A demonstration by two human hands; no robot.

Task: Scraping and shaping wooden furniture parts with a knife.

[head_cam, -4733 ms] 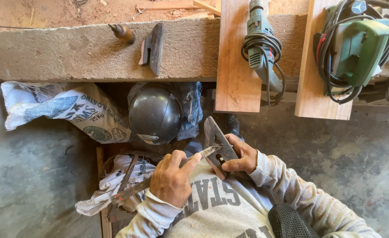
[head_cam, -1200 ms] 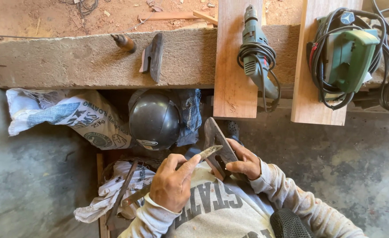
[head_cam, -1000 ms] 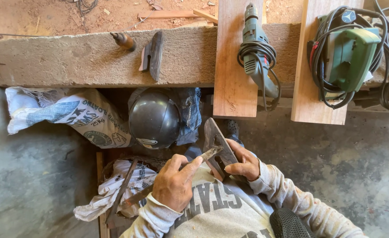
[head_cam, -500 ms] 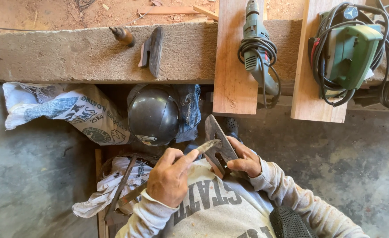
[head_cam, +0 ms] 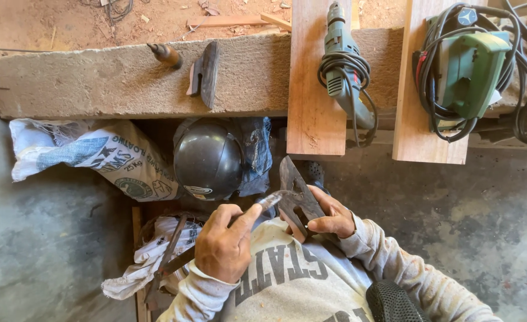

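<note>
My left hand (head_cam: pixel 223 243) grips a long thin metal file (head_cam: pixel 269 200), index finger stretched along it, its handle end running back past my wrist. The file's tip lies against a dark, flat wooden piece with a slot (head_cam: pixel 294 194). My right hand (head_cam: pixel 331 216) holds that piece tilted over my lap, fingers wrapped under its lower edge and thumb on its side. Both sleeves are pale grey and speckled.
A dark round helmet (head_cam: pixel 208 160) sits just beyond my hands beside a printed sack (head_cam: pixel 96 156). A rough timber beam (head_cam: pixel 96 77) carries a similar dark piece (head_cam: pixel 204 74), a green drill (head_cam: pixel 344 56) and a green power tool with coiled cable (head_cam: pixel 469 71) on planks.
The file and my left hand have shifted slightly back and forth along the dark piece. My right hand keeps the same hold throughout.
</note>
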